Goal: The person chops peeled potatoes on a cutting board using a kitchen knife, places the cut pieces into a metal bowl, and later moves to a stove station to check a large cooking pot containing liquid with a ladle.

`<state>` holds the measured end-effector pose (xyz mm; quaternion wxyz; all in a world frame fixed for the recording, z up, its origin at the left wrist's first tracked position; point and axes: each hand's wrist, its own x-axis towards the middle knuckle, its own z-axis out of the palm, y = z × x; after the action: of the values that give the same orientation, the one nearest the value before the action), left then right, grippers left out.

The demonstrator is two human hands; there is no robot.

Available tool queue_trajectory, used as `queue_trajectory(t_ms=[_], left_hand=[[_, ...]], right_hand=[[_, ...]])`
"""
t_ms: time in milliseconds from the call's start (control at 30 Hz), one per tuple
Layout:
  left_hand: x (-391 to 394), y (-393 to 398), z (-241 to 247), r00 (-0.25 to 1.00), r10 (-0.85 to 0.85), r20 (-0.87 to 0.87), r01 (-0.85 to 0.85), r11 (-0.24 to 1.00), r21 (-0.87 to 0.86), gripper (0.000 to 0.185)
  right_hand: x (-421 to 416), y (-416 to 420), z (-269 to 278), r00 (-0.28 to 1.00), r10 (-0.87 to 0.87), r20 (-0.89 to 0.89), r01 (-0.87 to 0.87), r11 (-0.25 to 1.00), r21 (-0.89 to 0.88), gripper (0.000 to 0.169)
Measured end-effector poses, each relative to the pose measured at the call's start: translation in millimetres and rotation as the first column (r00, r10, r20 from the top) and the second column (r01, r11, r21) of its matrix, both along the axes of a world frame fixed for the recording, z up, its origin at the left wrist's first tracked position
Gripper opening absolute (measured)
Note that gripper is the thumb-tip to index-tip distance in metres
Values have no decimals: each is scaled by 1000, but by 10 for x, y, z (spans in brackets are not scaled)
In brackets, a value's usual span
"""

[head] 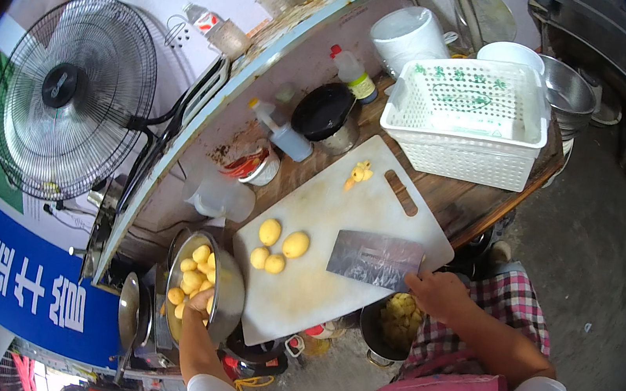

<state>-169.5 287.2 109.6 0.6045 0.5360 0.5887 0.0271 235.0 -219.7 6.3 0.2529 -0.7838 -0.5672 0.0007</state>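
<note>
My right hand [435,294] grips the handle of a broad cleaver [373,258], whose blade lies flat over the near right part of a white plastic cutting board [337,193]. My left hand [200,301] reaches into a steel pot [233,286] at the board's left, among peeled potatoes [192,280]. Its fingers are partly hidden there, so whether they hold one is unclear. Several more whole peeled potatoes [277,244] rest on the board's left half. Small yellow scraps [358,173] sit near the far edge. Below the board stands a pot of cut potato pieces [400,320].
Stacked white plastic baskets [463,156] stand on the wooden table [465,207] beyond the board. Along the wall are a spray bottle [290,140], a black pan [324,111], a sauce bottle [355,73] and a plastic jug [224,197]. A fan [74,96] is at left.
</note>
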Motion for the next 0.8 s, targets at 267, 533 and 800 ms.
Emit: queue_trajectory(t_ms=[267,533,800], left_hand=[[587,-572,823,944,-161,288,26,907,421,34],[1808,-1755,302,754,-467,-462,547,57,835,43],[2014,-2293,-662,788,-214,-578,584,-42,811,61]], right_hand=[[21,4,-28,1000,24,-18,-25,997,-69,35],[102,14,70,997,47,-67,-51,997,-60,29],[258,-100,388,989,108,-103,-117,990,-79,30]])
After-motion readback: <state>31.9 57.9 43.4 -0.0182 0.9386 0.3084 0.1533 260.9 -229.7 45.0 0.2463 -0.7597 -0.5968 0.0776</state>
